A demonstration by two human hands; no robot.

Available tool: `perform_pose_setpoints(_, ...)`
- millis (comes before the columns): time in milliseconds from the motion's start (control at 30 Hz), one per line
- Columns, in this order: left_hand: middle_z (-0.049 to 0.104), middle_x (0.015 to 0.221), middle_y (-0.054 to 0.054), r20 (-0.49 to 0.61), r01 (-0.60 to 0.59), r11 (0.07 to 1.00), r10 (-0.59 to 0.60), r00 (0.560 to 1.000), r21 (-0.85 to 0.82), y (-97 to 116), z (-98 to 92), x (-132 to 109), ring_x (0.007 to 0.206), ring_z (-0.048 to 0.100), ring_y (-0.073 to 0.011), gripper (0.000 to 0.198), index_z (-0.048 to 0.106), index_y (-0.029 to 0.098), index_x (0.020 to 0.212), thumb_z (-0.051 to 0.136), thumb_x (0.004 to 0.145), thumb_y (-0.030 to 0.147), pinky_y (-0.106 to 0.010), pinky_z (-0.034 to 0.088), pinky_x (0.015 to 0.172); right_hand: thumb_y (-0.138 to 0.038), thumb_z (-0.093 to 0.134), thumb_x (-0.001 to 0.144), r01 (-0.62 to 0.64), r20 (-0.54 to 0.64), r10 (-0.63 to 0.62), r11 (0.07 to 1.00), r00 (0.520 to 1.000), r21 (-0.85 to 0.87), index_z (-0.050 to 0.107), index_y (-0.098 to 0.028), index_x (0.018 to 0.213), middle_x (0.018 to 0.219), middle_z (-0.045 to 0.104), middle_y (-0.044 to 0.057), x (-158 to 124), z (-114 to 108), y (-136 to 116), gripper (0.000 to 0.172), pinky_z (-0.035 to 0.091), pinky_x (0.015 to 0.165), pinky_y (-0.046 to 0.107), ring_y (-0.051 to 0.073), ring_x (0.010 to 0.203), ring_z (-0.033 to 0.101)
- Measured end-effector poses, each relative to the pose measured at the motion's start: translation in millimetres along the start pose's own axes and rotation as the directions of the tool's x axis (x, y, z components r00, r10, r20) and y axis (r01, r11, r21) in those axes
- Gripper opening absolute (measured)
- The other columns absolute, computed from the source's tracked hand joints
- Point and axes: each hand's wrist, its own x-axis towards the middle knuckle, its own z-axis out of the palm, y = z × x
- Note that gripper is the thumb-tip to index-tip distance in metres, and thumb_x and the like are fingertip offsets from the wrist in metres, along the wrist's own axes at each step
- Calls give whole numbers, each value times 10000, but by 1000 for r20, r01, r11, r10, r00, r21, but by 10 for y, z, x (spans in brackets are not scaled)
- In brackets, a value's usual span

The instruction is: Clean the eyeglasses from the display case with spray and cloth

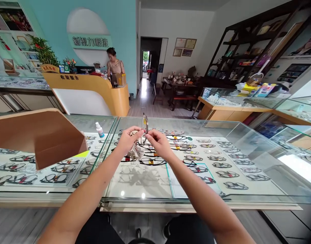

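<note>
A brown cardboard box (pixel 119 79) sits at the right end of a curved, white-fronted orange-yellow reception desk (pixel 101 85); a person (pixel 116 66) in a beige short-sleeved top stands behind it. A bushy green plant (pixel 44 51) rises behind the desk's left end. Four framed certificates (pixel 181 43) hang on a white wall (pixel 160 25), left of dark wooden shelves (pixel 247 41).

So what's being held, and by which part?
The left hand and right hand pinch glasses low down; whether by rim or temple can't be told. The left hand also holds a crumpled cloth.
</note>
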Motion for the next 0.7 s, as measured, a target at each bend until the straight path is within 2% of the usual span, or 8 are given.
perform_pose_setpoints(167, 837, 1042, -55, 49, -21, 1000, 20, 999, 20, -18, 52, -29, 893, 702, -201, 518, 809, 211, 936, 1006, 660, 604, -312, 547, 825, -765, 690, 990, -34, 21, 33, 999, 999, 42, 637, -238, 841, 691, 478, -42, -51, -106, -26, 551, 314, 624, 323, 148, 642, 383)
perform_pose_setpoints(267, 842, 1084, -65, 28, -34, 998, 33, 999, 47, -41, 25, -18, 953, 717, -223, 478, 814, 213, 939, 981, 708, 597, -322, 552, 854, -731, 700, 996, -23, -11, 24, 1000, 1000, 16, 666, -230, 828, 689, 523, -28, -38, -140, -8, 529, 337, 622, 320, 149, 642, 416)
perform_pose_setpoints(367, 847, 1096, -67, -20, -28, 996, 30, 999, 82, -48, -15, -4, 919, 711, -219, 457, 818, 217, 945, 964, 728, 592, -316, 544, 807, -657, 693, 1022, -26, -148, 15, 997, 989, -69, 726, -228, 883, 690, 576, -16, -23, -216, 42, 452, 357, 612, 323, 158, 630, 461)
perform_pose_setpoints(433, 851, 1085, -71, -42, -28, 991, 34, 999, 134, -51, -28, 1, 912, 714, -226, 444, 821, 218, 941, 953, 738, 590, -320, 542, 793, -598, 649, 1063, -48, -287, 1, 986, 958, -157, 754, -231, 971, 666, 592, -19, -20, -283, 62, 392, 380, 610, 331, 167, 605, 498)
perform_pose_setpoints(500, 855, 1070, -73, -41, -52, 979, 62, 997, 197, -61, -29, 2, 949, 728, -241, 410, 828, 218, 938, 939, 758, 568, -334, 551, 842, -540, 583, 1107, -65, -407, -41, 968, 913, -242, 749, -235, 1076, 702, 659, -5, -18, -339, 60, 348, 430, 630, 338, 179, 615, 568)
perform_pose_setpoints(600, 859, 1067, -68, -8, -99, 959, 105, 994, 267, -90, -17, -8, 1040, 746, -258, 339, 845, 221, 954, 910, 808, 519, -357, 543, 975, -480, 588, 1103, -28, -488, -147, 942, 861, -333, 660, -251, 1229, 1056, 811, 80, -17, -365, 39, 272, 510, 685, 348, 206, 795, 718)
perform_pose_setpoints(700, 854, 1088, -70, 13, -103, 952, 104, 995, 288, -124, 1, -28, 1044, 745, -261, 329, 853, 223, 965, 894, 830, 520, -356, 543, 959, -483, 733, 1018, 51, -439, -255, 904, 861, -425, 558, -269, 1317, 1437, 728, 172, -27, -316, 46, 407, 591, 800, 405, 294, 1165, 759)
